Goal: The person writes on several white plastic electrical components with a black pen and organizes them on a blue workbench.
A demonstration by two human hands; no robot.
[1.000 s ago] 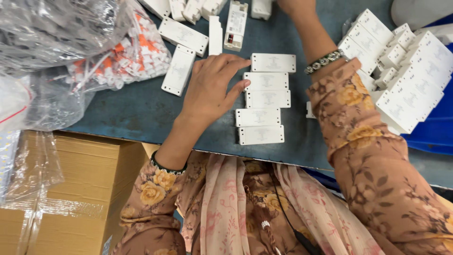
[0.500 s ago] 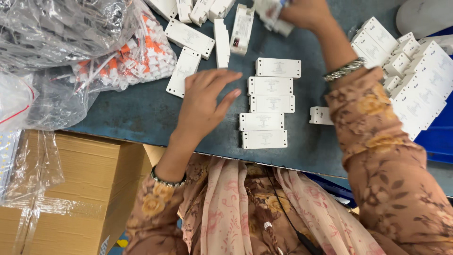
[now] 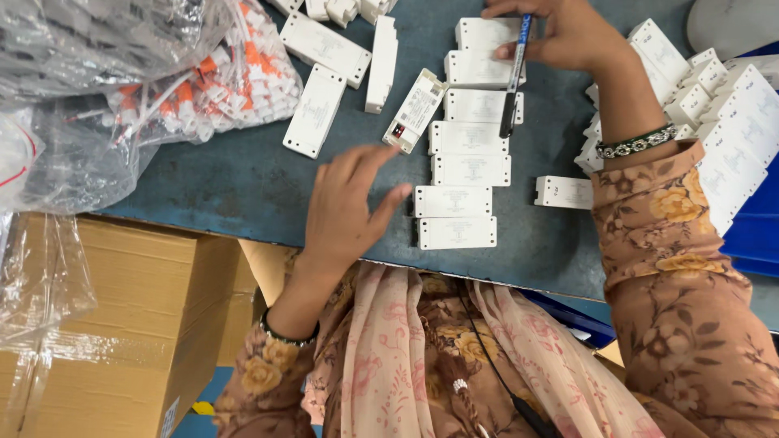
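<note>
Right hand (image 3: 568, 36) had fingers pinched on the blue pen (image 3: 514, 73); left hand (image 3: 349, 203), fingers spread, empty, beside the white boxes (image 3: 462, 174); best steady that column while marking.

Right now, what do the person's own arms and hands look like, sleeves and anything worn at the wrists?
Both hands are bare, no gloves. The left hand has a dark bangle at the wrist; the right hand wears a green and silver bangle. Both arms are in loose pinkish-brown sleeves printed with yellow and orange flowers.
</note>
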